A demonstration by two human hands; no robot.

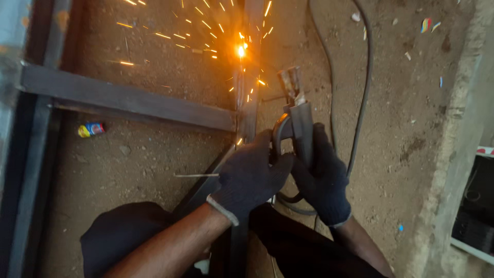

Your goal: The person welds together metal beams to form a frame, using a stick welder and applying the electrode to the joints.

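Observation:
Both my hands wear dark knit gloves and wrap around a welding electrode holder [297,119] near the centre of the view. My left hand [249,177] cups the holder from the left. My right hand [323,177] grips its handle from the right. The holder's metal jaws point up toward a bright welding arc [240,50] on a dark steel frame bar [250,110]. Orange sparks [193,31] spray left and upward from the arc. A black cable [360,103] loops from the holder across the dirt floor.
The steel frame's cross bar [123,100] runs left over brown dirt. A small coloured can [91,129] lies on the ground at left. A loose welding rod [195,175] lies near my left hand. A concrete edge [453,139] and a dark box [476,206] stand at right.

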